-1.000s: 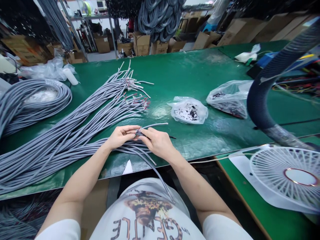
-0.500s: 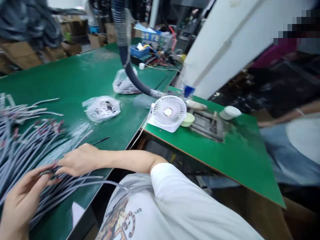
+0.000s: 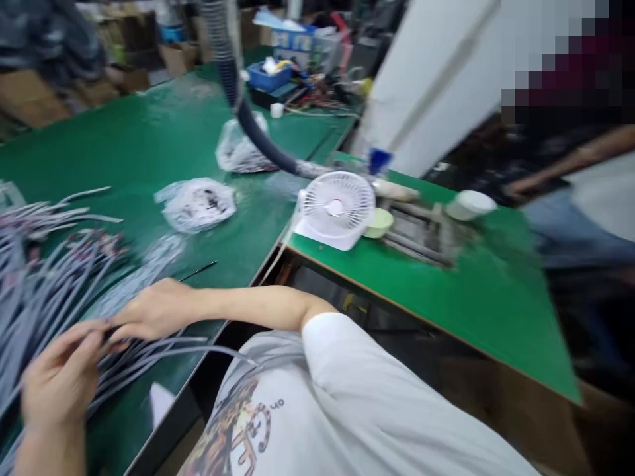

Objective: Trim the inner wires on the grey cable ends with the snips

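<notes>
My left hand (image 3: 64, 377) is closed, with thumb and forefinger pinching a small dark piece (image 3: 107, 334) whose kind I cannot make out. My right hand (image 3: 153, 311) meets it from the other side, its fingers pressed together on that same piece. Around and beneath both hands lies a big pile of grey cables (image 3: 30, 304), several with reddish ends (image 3: 106, 243). A few cables run toward my shirt, below my right forearm. Just beyond my right wrist, a thin black rod (image 3: 198, 271) rests near clear plastic wrapping (image 3: 143, 271).
Two plastic bags (image 3: 198, 205) of small parts lie on the green table (image 3: 124, 152). A white fan (image 3: 337, 208), a pale green bowl (image 3: 380, 223) and a white cup (image 3: 471, 205) stand on the side table. A dark hose (image 3: 253, 132) hangs down. Another person's arm (image 3: 570, 165) shows at right.
The view has shifted slightly, so the table things sit a little higher. My left hand has moved a little up and right; both hands stay together at the small dark piece.
</notes>
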`<state>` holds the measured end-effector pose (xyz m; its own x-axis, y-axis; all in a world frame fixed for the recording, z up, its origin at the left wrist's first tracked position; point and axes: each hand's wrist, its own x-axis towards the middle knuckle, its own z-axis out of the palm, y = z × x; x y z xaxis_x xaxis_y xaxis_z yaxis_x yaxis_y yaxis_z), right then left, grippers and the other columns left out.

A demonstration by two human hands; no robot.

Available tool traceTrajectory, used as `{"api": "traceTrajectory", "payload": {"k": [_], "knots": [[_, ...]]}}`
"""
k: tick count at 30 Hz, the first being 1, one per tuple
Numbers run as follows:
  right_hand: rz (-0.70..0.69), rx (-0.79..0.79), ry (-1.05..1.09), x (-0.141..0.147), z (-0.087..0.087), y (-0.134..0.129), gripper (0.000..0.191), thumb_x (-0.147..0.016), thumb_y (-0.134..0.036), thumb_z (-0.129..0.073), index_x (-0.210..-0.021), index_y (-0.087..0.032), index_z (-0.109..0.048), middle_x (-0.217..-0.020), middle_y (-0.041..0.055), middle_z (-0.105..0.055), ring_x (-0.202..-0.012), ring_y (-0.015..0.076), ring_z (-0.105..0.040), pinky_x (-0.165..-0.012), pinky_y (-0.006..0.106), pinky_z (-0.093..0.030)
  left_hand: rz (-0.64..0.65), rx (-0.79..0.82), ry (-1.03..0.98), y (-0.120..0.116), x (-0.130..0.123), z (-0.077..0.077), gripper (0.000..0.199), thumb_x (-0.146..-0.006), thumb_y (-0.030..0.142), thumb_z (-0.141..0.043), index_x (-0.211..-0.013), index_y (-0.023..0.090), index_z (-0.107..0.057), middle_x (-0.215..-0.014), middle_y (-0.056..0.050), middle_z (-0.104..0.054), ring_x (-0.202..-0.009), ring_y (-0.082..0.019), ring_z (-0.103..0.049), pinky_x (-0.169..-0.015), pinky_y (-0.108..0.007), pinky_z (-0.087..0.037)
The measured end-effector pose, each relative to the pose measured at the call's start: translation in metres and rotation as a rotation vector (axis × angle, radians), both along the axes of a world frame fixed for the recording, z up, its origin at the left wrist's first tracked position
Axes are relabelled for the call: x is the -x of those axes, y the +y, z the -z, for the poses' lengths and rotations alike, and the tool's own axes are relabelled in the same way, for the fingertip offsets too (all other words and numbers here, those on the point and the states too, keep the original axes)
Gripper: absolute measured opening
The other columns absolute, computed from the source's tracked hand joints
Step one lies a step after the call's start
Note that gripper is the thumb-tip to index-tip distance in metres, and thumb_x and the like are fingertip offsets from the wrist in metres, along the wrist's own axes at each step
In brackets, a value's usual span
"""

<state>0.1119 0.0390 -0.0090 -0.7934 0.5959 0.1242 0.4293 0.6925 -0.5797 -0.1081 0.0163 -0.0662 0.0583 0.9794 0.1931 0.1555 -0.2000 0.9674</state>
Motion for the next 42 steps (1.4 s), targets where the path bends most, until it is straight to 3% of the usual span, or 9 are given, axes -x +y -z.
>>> {"api": "traceTrajectory", "payload": {"k": [1, 3, 6, 15, 26, 34, 42], "knots": [[0.070, -0.026, -0.003, 0.000, 0.000, -0.005, 0.032, -0.096, -0.044, -0.040, -0.106, -0.026, -0.064, -0.108, 0.0000, -0.070, -0.098, 0.0181, -0.063, -0.062, 0.024, -0.037, -0.050, 0.077, -0.091, -0.011, -0.013, -0.012, 0.007, -0.071, 0.031, -0.070, -0.078, 0.032, -0.072, -0.086, 0.008, -0.071, -0.065, -0.014, -0.066, -0.051, -0.022, -0.061], [0.128, -0.080, 0.008, -0.001, 0.000, -0.010, 0.030, -0.095, -0.041, -0.042, -0.106, -0.025, -0.066, -0.101, 0.0016, -0.072, -0.091, 0.0174, -0.065, -0.061, 0.024, -0.034, -0.082, 0.203, -0.214, -0.023, -0.034, -0.030, 0.016, -0.061, 0.032, -0.079, -0.071, 0.021, -0.072, -0.078, 0.001, -0.069, -0.063, -0.014, -0.065, -0.049, -0.023, -0.060], [0.107, -0.126, 0.032, -0.003, 0.004, -0.007, 0.030, -0.095, -0.037, -0.045, -0.092, -0.020, -0.069, -0.090, 0.0037, -0.073, -0.082, 0.0152, -0.064, -0.061, 0.023, -0.031, -0.083, 0.264, -0.287, -0.019, -0.043, -0.038, 0.025, -0.059, 0.034, -0.081, -0.070, 0.014, -0.071, -0.080, -0.003, -0.066, -0.065, -0.013, -0.063, -0.049, -0.024, -0.059], [0.091, -0.125, 0.066, -0.002, 0.008, -0.008, 0.030, -0.093, -0.033, -0.047, -0.083, -0.020, -0.072, -0.085, 0.0033, -0.074, -0.074, 0.0138, -0.063, -0.060, 0.023, -0.031, -0.022, 0.364, -0.389, -0.023, -0.037, -0.032, 0.029, -0.062, 0.035, -0.080, -0.074, 0.013, -0.066, -0.073, -0.002, -0.064, -0.062, -0.012, -0.062, -0.051, -0.023, -0.058], [0.051, -0.007, 0.148, -0.008, 0.008, -0.005, 0.028, -0.092, -0.038, -0.049, -0.096, -0.020, -0.071, -0.084, 0.0035, -0.073, -0.067, 0.0119, -0.060, -0.061, 0.021, -0.033, -0.049, 0.336, -0.450, -0.021, -0.038, -0.031, 0.030, -0.064, 0.037, -0.078, -0.074, 0.013, -0.065, -0.063, 0.001, -0.061, -0.055, -0.009, -0.055, -0.052, -0.024, -0.054], [0.044, -0.092, -0.021, -0.008, -0.008, -0.006, 0.031, -0.095, -0.037, -0.043, -0.097, -0.021, -0.070, -0.093, 0.0055, -0.073, -0.082, 0.0157, -0.065, -0.065, 0.023, -0.035, -0.030, 0.338, -0.447, -0.023, -0.037, -0.029, 0.030, -0.064, 0.037, -0.079, -0.076, 0.013, -0.066, -0.069, -0.001, -0.064, -0.059, -0.010, -0.057, -0.055, -0.025, -0.056], [0.113, -0.291, -0.108, -0.011, -0.002, -0.011, 0.037, -0.096, -0.044, -0.041, -0.107, -0.021, -0.068, -0.089, 0.0062, -0.071, -0.074, 0.0150, -0.064, -0.057, 0.025, -0.029, -0.030, 0.345, -0.445, -0.024, -0.037, -0.030, 0.031, -0.064, 0.038, -0.079, -0.077, 0.013, -0.065, -0.069, 0.000, -0.063, -0.058, -0.010, -0.058, -0.054, -0.026, -0.056]]}}
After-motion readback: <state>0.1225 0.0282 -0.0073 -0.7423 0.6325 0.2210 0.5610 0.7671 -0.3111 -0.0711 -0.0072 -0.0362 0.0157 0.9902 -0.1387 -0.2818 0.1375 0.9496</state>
